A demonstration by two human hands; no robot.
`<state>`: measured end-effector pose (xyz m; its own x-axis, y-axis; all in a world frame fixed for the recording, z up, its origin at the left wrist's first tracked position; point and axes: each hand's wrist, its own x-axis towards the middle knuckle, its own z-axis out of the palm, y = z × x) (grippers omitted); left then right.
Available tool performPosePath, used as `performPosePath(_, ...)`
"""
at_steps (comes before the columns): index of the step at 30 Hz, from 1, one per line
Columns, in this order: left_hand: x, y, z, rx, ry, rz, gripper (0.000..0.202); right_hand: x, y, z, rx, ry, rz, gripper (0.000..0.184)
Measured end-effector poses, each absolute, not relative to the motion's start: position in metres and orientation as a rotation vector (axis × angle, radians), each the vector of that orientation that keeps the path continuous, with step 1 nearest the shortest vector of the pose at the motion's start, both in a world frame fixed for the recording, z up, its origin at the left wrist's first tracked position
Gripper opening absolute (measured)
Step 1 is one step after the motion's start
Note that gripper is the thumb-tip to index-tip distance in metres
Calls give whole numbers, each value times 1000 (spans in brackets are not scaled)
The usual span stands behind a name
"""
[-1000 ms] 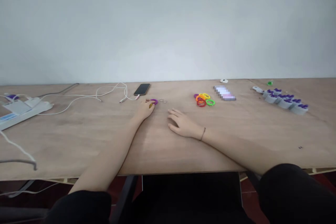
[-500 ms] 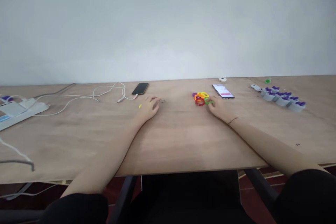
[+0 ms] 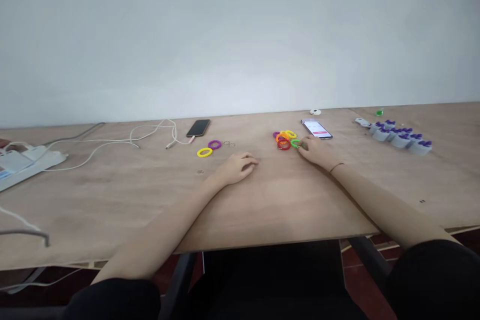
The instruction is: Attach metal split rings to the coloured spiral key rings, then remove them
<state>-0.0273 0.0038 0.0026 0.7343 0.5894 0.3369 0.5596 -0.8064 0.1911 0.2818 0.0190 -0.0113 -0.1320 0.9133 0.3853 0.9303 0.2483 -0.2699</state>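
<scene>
Up ahead in the head view, the right hand [image 3: 318,152] lies on the plywood table [image 3: 262,210], its fingertips at the green coil ring [image 3: 296,143] on the near edge of the pile of coloured coil rings [image 3: 285,138]; whether it pinches the ring I cannot tell. The left hand [image 3: 237,167] rests loosely curled, holding nothing, near the yellow coil ring [image 3: 204,152] and the purple coil ring [image 3: 214,144]. Such coils look light, springy and apt to snag on each other; a thumb-and-finger pinch across the outer loop seems best.
</scene>
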Motion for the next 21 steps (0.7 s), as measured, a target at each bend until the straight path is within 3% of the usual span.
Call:
performPosePath(8,-13,-1,5,2738,1030,733,27,257,5,-3,-1405,-1749,-84,24)
performPosePath(21,20,-22,6,1778,882,1025,33,201,-36,-1,-844,-2070,-2,18)
